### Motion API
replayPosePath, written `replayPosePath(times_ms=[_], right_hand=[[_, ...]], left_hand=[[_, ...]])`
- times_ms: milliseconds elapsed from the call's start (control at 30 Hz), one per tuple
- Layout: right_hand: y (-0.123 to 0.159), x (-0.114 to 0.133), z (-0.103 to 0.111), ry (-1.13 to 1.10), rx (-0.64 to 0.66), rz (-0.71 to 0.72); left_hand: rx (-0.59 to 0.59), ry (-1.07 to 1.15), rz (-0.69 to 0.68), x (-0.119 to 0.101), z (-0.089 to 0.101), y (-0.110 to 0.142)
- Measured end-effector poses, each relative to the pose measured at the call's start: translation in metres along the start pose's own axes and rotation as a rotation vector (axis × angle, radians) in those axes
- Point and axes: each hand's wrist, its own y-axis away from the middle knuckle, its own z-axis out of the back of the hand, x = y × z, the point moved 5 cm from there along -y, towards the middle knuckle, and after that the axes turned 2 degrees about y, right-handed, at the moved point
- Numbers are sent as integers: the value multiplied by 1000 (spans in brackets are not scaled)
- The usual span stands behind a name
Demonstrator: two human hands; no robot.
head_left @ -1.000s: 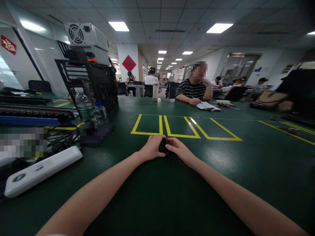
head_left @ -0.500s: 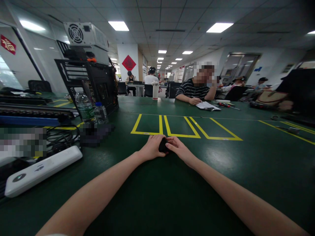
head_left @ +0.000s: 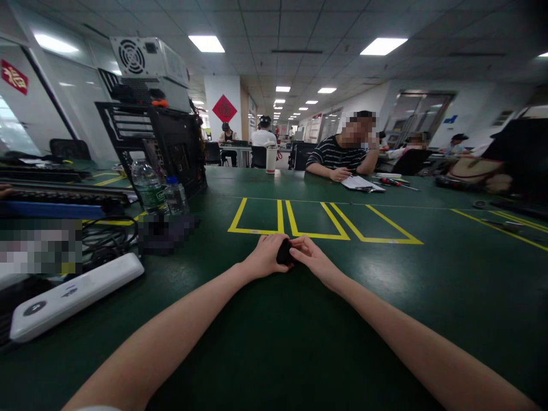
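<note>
A small, rounded black object [head_left: 284, 252] sits between my two hands just above or on the green tabletop [head_left: 274, 331]; its kind cannot be made out. My left hand [head_left: 268, 254] curls round it from the left, fingers over the top and thumb below. From the right, my right hand [head_left: 311, 258] meets it with bent fingers and thumb drawn together at its edge. Whether those fingertips grip a part of it is hidden. Just beyond my hands, yellow tape outlines [head_left: 319, 237] mark the table.
At left lie a white power strip [head_left: 77, 297], cables, two plastic bottles [head_left: 148, 185] and an open computer case [head_left: 171, 148]. Across the table a person in a striped shirt [head_left: 331, 153] sits by a clipboard [head_left: 362, 183] and screwdrivers [head_left: 396, 182]. A white tumbler [head_left: 271, 160] stands at the back.
My hands and the black object stay almost where they were. Part of another person's hand has come in at the far left edge.
</note>
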Motion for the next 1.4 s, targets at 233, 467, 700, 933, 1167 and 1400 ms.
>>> replayPosePath(times_ms=[233, 467, 700, 933, 1167, 1400], right_hand=[[1, 0, 1, -16, 78, -13], [-1, -2, 1, -37, 63, 7], [-3, -4, 3, 7, 16, -26], [0, -1, 0, -83, 65, 13], [-1, -2, 2, -19, -31, -6], [1, 2, 1, -33, 52, -16]], left_hand=[[10, 13, -6, 1, 0, 1], [8, 3, -16, -1, 1, 1], [16, -2, -8, -1, 1, 1], [14, -14, -1, 1, 0, 0], [5, -2, -4, 1, 0, 0], [18, 17, -6, -1, 2, 0]])
